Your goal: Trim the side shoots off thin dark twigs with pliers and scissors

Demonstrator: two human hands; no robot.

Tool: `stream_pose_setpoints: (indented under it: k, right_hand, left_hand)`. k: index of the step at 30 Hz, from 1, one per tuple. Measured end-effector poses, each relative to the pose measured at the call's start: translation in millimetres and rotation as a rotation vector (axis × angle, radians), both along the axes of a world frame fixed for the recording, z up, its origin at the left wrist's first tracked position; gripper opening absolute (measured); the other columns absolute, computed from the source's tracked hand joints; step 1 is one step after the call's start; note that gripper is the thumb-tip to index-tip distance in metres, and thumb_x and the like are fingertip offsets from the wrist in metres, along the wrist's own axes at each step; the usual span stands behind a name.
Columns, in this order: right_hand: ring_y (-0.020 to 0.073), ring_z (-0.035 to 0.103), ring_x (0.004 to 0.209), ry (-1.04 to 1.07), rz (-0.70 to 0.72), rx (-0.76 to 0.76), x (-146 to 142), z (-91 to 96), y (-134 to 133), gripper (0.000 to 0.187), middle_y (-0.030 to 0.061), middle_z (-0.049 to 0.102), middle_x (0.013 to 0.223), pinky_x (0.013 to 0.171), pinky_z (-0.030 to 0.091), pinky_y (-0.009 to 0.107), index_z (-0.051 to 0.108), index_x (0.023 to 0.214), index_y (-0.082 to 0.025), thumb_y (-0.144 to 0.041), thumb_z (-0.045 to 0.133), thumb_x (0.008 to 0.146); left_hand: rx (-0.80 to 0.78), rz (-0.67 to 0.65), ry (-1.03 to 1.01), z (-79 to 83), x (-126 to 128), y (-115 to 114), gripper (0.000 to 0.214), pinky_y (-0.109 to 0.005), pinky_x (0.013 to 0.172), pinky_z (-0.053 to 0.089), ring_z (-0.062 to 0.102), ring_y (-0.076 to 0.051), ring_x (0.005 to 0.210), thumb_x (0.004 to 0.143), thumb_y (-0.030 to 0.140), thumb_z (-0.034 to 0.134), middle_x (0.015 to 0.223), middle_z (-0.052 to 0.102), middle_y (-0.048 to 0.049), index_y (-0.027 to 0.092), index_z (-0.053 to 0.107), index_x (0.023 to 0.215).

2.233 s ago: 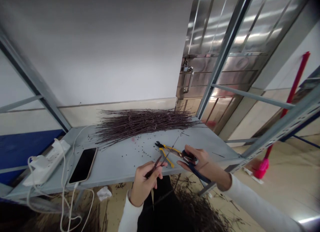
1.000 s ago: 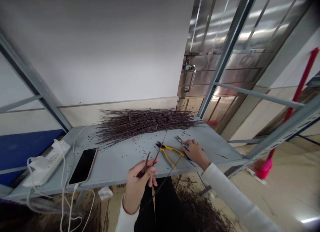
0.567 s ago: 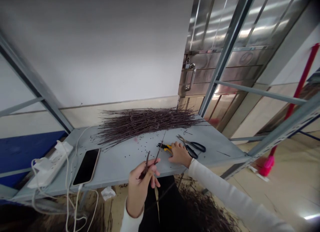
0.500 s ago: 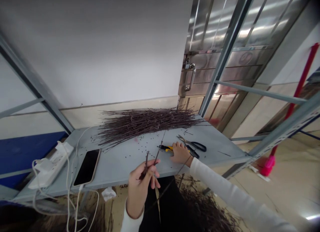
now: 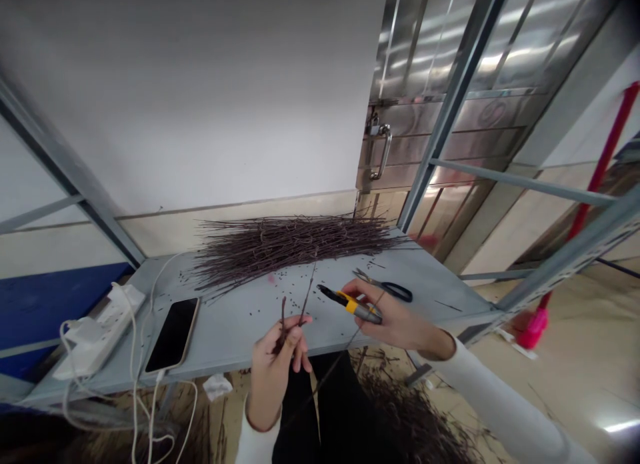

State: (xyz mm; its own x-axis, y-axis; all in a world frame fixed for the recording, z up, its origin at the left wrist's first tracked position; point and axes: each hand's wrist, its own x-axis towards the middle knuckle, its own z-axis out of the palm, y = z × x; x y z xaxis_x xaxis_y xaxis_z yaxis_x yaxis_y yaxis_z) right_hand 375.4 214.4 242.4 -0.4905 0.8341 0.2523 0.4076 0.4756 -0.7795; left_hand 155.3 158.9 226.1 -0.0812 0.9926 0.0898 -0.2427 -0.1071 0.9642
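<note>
My left hand (image 5: 274, 364) is closed around a thin dark twig (image 5: 308, 292), pinched between thumb and fingers in front of the shelf edge. A short side stub of it sticks up beside the thumb, and a long thin part trails across below my right hand. My right hand (image 5: 385, 314) grips yellow-and-grey pruning shears (image 5: 354, 307), held above the shelf with their dark tip toward the twig but apart from it. Just behind that hand lie black-handled scissors (image 5: 395, 291). A large heap of dark twigs (image 5: 295, 243) rests at the back of the shelf.
On the left of the grey shelf (image 5: 240, 337) are a phone (image 5: 173, 334), a white power strip (image 5: 103, 334) and loose cables. Small dark bits dot the surface. Cut twigs (image 5: 415, 417) pile on the floor below. Metal uprights (image 5: 443, 117) frame the shelf.
My right hand has lifted the pruning shears off the shelf and turned them toward the twig. My left hand, with the twig, has shifted slightly left.
</note>
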Motion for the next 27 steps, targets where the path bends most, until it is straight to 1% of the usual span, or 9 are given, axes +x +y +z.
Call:
stream_pose_setpoints:
  k: [2,5,9,14,18,20,22,25,27]
  right_hand:
    - [0.0133,0.053,0.076,-0.029,0.02,0.022,0.1,6.1,-4.6,0.04,0.0029,0.057,0.097,0.066,0.043,0.024,0.049,0.109,-0.022,-0.012,0.053,0.07]
    - [0.0133,0.054,0.076,-0.014,0.033,0.04,-0.4,10.2,-7.9,0.042,0.0035,0.057,0.099,0.065,0.043,0.024,0.048,0.109,-0.022,-0.009,0.052,0.07]
    - [0.0127,0.053,0.073,-0.007,0.024,0.03,-1.9,13.9,-11.5,0.044,0.0022,0.057,0.092,0.061,0.042,0.022,0.047,0.11,-0.022,-0.007,0.052,0.069]
    - [0.012,0.049,0.068,0.03,0.06,0.055,-4.8,22.6,-13.8,0.037,0.0008,0.054,0.085,0.061,0.041,0.022,0.047,0.108,-0.022,-0.012,0.052,0.072]
    - [0.0106,0.043,0.062,-0.006,0.01,0.074,-7.3,27.6,-11.8,0.024,-0.0021,0.051,0.076,0.057,0.036,0.021,0.049,0.096,-0.021,-0.015,0.053,0.073]
    - [0.0101,0.041,0.06,-0.042,-0.012,0.097,-7.6,27.9,-10.2,0.021,-0.0036,0.049,0.071,0.056,0.035,0.021,0.051,0.093,-0.02,-0.015,0.053,0.072]
    - [0.0098,0.04,0.058,-0.066,-0.021,0.117,-7.2,27.0,-9.0,0.021,-0.0044,0.048,0.069,0.055,0.033,0.02,0.052,0.092,-0.02,-0.014,0.053,0.072]
    - [0.0093,0.039,0.056,-0.089,0.002,0.106,-6.0,26.5,-9.1,0.023,-0.0049,0.047,0.068,0.053,0.031,0.02,0.052,0.094,-0.021,-0.014,0.054,0.072]
    - [0.0093,0.041,0.057,-0.091,0.021,0.107,-5.5,27.3,-10.2,0.024,-0.004,0.049,0.07,0.053,0.033,0.02,0.052,0.097,-0.02,-0.016,0.054,0.073]
  left_hand:
    - [0.0,-0.003,0.019,-1.4,0.8,-0.2,0.039,-0.022,0.039,0.049,0.041,-0.005,0.036,0.077,0.048,0.067,0.055,0.057,0.0033,0.013,0.072,0.093]
    - [0.0,-0.005,0.056,-2.3,1.4,-0.8,0.04,-0.021,0.039,0.047,0.041,-0.005,0.036,0.077,0.048,0.066,0.056,0.058,0.0025,0.012,0.072,0.093]
    - [0.0,-0.017,0.103,-0.3,2.1,-1.5,0.043,-0.021,0.038,0.045,0.043,-0.006,0.036,0.076,0.05,0.065,0.056,0.058,0.0014,0.011,0.073,0.093]
    - [-0.031,-0.073,0.123,0.6,4.4,-3.0,0.043,-0.02,0.036,0.045,0.037,-0.005,0.037,0.075,0.051,0.065,0.055,0.055,0.0018,0.011,0.073,0.089]
    - [-0.067,-0.111,0.118,0.1,5.0,-4.7,0.044,-0.019,0.034,0.042,0.035,-0.004,0.037,0.075,0.051,0.066,0.056,0.054,0.0018,0.011,0.073,0.092]
    - [-0.078,-0.111,0.117,0.6,4.8,-4.9,0.044,-0.018,0.034,0.041,0.035,-0.004,0.037,0.075,0.051,0.066,0.056,0.053,0.002,0.011,0.073,0.093]
    - [-0.081,-0.108,0.118,1.4,4.6,-4.8,0.045,-0.018,0.033,0.041,0.034,-0.004,0.036,0.074,0.051,0.067,0.055,0.053,0.0021,0.011,0.073,0.093]
    - [-0.07,-0.106,0.115,2.0,4.7,-4.5,0.046,-0.018,0.033,0.041,0.034,-0.004,0.036,0.074,0.052,0.067,0.055,0.053,0.0023,0.011,0.074,0.094]
    - [-0.062,-0.114,0.111,1.4,4.6,-4.4,0.047,-0.018,0.033,0.041,0.034,-0.003,0.036,0.074,0.052,0.067,0.055,0.053,0.0024,0.011,0.074,0.095]
